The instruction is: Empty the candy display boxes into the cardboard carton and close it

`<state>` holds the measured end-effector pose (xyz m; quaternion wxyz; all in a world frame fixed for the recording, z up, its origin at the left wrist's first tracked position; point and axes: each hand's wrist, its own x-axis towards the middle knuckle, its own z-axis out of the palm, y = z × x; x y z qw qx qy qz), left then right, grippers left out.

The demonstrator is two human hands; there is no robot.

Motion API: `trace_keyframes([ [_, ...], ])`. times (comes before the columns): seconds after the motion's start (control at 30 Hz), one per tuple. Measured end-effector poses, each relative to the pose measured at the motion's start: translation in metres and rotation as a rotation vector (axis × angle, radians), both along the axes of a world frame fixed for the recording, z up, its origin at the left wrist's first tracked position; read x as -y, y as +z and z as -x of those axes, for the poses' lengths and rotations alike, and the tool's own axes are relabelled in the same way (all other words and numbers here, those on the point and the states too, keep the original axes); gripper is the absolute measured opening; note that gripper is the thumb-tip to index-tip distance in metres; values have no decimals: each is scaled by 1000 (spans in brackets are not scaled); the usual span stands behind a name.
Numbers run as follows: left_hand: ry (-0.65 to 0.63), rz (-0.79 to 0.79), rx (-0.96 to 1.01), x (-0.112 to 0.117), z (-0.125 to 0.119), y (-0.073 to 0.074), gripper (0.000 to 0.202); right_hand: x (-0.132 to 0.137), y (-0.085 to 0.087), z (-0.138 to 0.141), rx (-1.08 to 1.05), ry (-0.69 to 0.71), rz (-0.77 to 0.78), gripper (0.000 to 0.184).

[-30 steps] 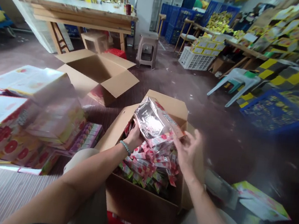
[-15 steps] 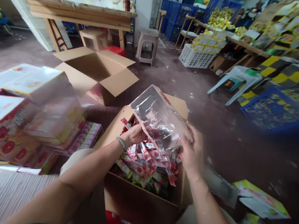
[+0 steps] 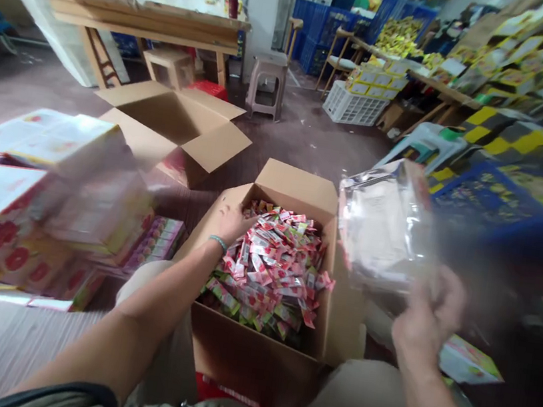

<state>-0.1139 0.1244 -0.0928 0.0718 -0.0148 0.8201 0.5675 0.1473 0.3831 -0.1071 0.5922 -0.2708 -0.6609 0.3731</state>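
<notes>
An open cardboard box [image 3: 210, 350] between my knees is heaped with small red and pink snack sachets [image 3: 270, 264]. My left hand [image 3: 229, 219] rests on the sachets at the box's far left edge, fingers curled down among them. Off to the right of the box, my right hand [image 3: 428, 313] is closed on the lower edge of a crumpled, empty silvery plastic bag [image 3: 384, 223], held up in the air and blurred by motion.
Stacks of printed fruit-pattern cartons [image 3: 23, 209] lie at my left. A second cardboard box [image 3: 171, 125] stands open beyond. A flat carton [image 3: 469, 362] lies on the floor at right. Blue crates [image 3: 494, 201], a stool [image 3: 266, 85], tables and a white basket [image 3: 353, 107] stand farther back.
The bag's sachets have spilled into the box. My right hand has swung the emptied bag from above the box out to the right. My left hand let go and dropped onto the sachets.
</notes>
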Motion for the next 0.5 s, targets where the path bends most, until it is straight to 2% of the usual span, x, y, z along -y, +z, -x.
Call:
trace_keyframes([
  [0.03,51,16,7,2,3,-4,46,-1,1,-9,26,7,36,59],
  [0.1,59,25,59,4,4,-21,50,8,6,-21,74,56,97,59],
  [0.2,-70,-39,164,-1,-12,-52,42,36,19,-24,128,156,83,60],
  [0.27,-174,-109,200,-6,-29,-66,32,54,28,-18,176,206,21,58],
  [0.33,-257,-174,203,-11,-43,-69,25,65,35,-12,206,231,-23,54],
  [0.4,-310,-198,159,-14,-50,-65,22,66,39,-13,181,224,-3,56],
  [0.5,-270,-200,65,-11,-41,-52,27,47,42,-37,126,104,48,61],
])
